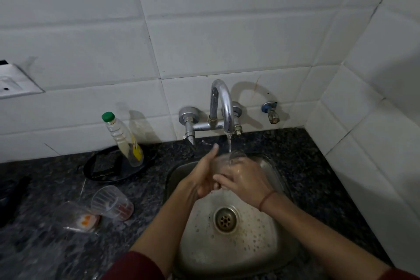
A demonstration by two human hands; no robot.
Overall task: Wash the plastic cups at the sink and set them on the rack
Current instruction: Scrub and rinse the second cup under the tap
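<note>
Left hand [203,179]: we curl its fingers round the near side of a clear cup [227,161], with the thumb standing straight up.
Right hand [244,179]: we wrap it over the other side of the same cup, fingers bent across and meeting the left fingers. It is wet, and a thin thread band [267,199] sits on the wrist.
Clear cup: we hold it between both hands, above the sink [261,252]. Most of it is hidden by our fingers, so we cannot tell how it is tilted.
Water [229,143]: a thin stream falls from the tap [221,102] just beyond the hands and lands on the cup.
Drain [226,219]: below the hands and nearer to us, in the sink floor, with droplets around it.
Second cup [112,202]: lying on its side on the bench [306,166], well left of the left hand, mouth turned towards us.
Clear plastic piece [77,217]: just left of the second cup, with orange marks. It is blurred, and we cannot tell what it is.
Bottle [122,141]: green cap, leaning, left of and beyond the left hand. Its base stands in a black pan [104,173].
Wall [204,41]: white tiles behind the tap.
</note>
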